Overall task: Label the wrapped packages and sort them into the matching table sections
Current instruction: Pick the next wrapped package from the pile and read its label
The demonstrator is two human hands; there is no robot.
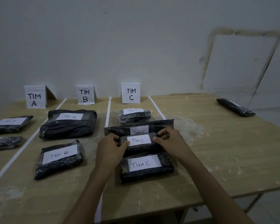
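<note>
On the taped sorting table (225, 151), the left hand (111, 147) and right hand (170, 139) grip a Tim C package (142, 148) in its section; apparently only the far-right package (235, 107) awaits sorting.

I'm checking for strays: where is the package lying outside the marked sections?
Head view: the stray package lies near the table's far right edge, well right of the TIM C sign.
</note>
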